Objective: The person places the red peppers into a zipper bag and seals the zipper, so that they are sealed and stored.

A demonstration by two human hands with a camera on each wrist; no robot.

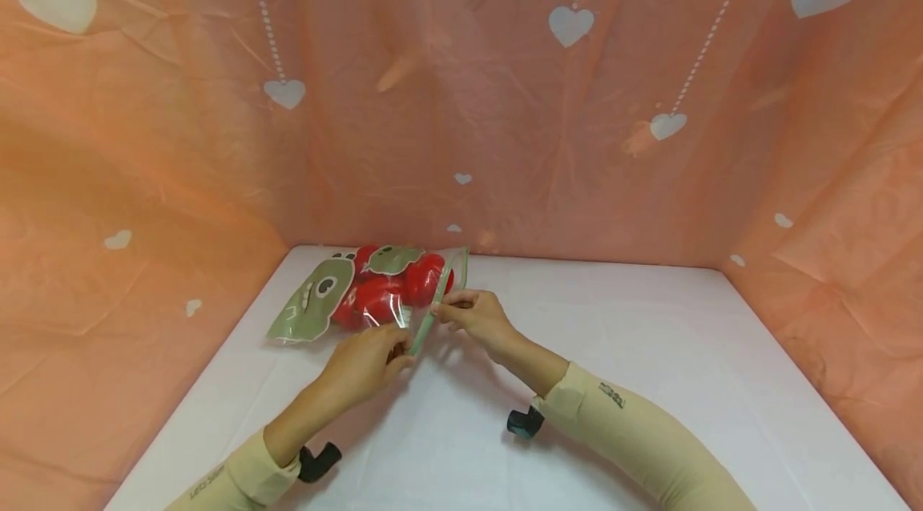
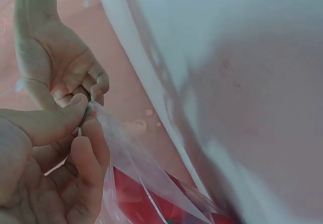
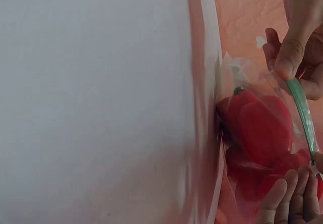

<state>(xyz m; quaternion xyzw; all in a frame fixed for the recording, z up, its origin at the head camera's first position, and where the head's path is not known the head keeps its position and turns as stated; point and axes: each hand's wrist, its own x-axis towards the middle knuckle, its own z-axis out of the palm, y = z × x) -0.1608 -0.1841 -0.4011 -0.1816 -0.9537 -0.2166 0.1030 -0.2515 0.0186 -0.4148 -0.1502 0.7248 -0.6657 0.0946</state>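
A clear plastic zip bag printed with a green cartoon creature lies at the far left of the white table, its mouth end lifted. Inside are red bell peppers; a green stem shows on one. Along the mouth runs a green zip strip. My left hand pinches the strip's near end between thumb and fingers, also seen in the left wrist view. Farther up the strip, my right hand pinches it with thumb and fingertips. Part of the right hand's grip is hidden in its wrist view.
The white tabletop extends to the right and in front of the bag. Orange curtains with white hearts enclose the back and both sides. Dark wrist mounts hang under both forearms, close above the table.
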